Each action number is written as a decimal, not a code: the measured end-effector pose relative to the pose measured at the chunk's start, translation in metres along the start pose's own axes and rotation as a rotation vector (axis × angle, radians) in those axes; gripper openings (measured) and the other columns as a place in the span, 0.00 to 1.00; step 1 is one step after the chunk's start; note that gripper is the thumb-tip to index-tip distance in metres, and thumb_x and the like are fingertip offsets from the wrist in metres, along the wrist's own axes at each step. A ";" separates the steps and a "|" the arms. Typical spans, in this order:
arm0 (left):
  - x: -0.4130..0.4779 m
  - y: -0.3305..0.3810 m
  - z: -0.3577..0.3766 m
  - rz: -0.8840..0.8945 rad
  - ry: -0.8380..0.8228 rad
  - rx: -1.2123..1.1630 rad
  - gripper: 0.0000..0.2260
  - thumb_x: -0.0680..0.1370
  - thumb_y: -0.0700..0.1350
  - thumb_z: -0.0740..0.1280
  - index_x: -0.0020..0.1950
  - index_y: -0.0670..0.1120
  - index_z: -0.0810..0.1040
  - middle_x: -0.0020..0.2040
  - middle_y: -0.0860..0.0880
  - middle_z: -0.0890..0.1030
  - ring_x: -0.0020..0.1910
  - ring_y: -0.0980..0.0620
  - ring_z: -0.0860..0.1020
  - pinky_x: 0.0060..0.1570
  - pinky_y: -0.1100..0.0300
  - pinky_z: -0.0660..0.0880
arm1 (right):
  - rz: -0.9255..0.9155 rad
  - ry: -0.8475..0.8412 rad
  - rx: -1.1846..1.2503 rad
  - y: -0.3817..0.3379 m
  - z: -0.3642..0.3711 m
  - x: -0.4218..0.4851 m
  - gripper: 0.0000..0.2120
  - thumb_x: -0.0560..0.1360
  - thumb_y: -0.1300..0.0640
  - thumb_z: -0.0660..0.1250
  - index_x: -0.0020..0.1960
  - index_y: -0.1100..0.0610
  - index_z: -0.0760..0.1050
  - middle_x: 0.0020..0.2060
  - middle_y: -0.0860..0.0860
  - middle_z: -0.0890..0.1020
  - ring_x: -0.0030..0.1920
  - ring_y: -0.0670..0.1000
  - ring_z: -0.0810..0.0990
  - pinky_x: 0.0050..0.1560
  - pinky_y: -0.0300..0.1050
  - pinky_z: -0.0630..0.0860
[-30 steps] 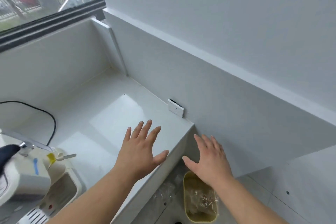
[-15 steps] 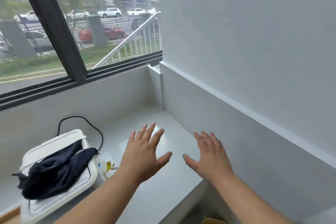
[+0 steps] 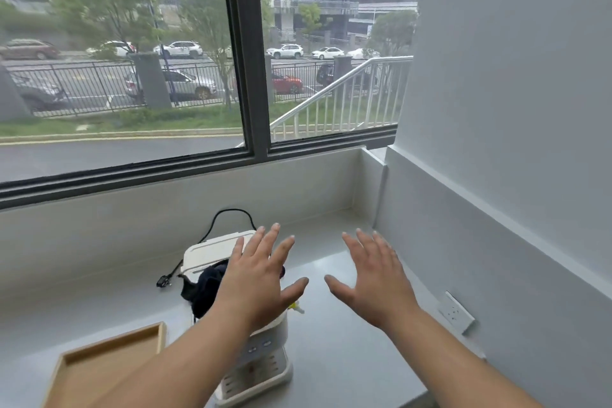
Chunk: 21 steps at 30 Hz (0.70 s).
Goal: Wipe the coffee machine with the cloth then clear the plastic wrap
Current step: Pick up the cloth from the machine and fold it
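Now centred beneath the left hand instead of off at the left edge: coffee machine on the surface, dark cloth draped over its top. Wiping seemingly not begun; plastic wrap nowhere in sight. Both grips spread wide, right hand included, holding nothing, probably hovering clear.

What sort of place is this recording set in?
Probably a pantry or coffee corner at street level: a white counter under a window facing a road, with a small coffee machine and a wall socket.
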<state>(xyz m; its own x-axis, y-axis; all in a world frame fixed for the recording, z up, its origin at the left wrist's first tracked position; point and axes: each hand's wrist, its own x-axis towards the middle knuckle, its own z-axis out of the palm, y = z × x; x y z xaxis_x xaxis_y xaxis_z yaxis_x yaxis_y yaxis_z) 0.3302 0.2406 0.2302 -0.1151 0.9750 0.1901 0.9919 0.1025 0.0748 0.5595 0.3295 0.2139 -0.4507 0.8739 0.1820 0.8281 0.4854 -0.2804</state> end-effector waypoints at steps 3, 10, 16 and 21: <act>-0.011 -0.032 -0.005 -0.056 -0.001 0.016 0.39 0.76 0.74 0.50 0.84 0.59 0.54 0.87 0.52 0.49 0.85 0.49 0.47 0.82 0.44 0.42 | -0.066 -0.009 -0.002 -0.036 0.005 0.014 0.44 0.72 0.23 0.51 0.83 0.42 0.50 0.84 0.48 0.54 0.83 0.54 0.45 0.81 0.57 0.47; -0.034 -0.094 -0.006 -0.137 -0.102 0.103 0.34 0.77 0.64 0.60 0.82 0.54 0.61 0.84 0.49 0.59 0.83 0.45 0.56 0.81 0.43 0.49 | -0.175 -0.106 -0.059 -0.103 0.027 0.030 0.44 0.71 0.23 0.50 0.80 0.44 0.60 0.79 0.48 0.65 0.82 0.55 0.54 0.81 0.58 0.47; -0.047 -0.126 -0.009 -0.159 -0.163 0.119 0.28 0.76 0.62 0.63 0.74 0.55 0.68 0.69 0.54 0.76 0.70 0.49 0.72 0.72 0.50 0.65 | -0.236 -0.189 -0.091 -0.147 0.047 0.030 0.44 0.70 0.24 0.53 0.80 0.45 0.60 0.78 0.48 0.67 0.81 0.56 0.56 0.81 0.61 0.49; -0.048 -0.136 -0.014 -0.154 -0.165 0.085 0.15 0.77 0.58 0.63 0.60 0.53 0.71 0.58 0.52 0.80 0.58 0.47 0.77 0.48 0.52 0.69 | -0.262 -0.238 -0.136 -0.174 0.063 0.026 0.41 0.72 0.26 0.56 0.78 0.46 0.62 0.72 0.48 0.72 0.73 0.54 0.67 0.76 0.56 0.62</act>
<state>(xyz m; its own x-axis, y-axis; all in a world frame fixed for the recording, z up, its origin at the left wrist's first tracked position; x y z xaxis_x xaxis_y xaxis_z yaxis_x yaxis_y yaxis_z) 0.2000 0.1770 0.2246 -0.2621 0.9648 0.0201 0.9650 0.2620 0.0070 0.3831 0.2691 0.2078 -0.7050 0.7092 0.0023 0.7036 0.6999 -0.1230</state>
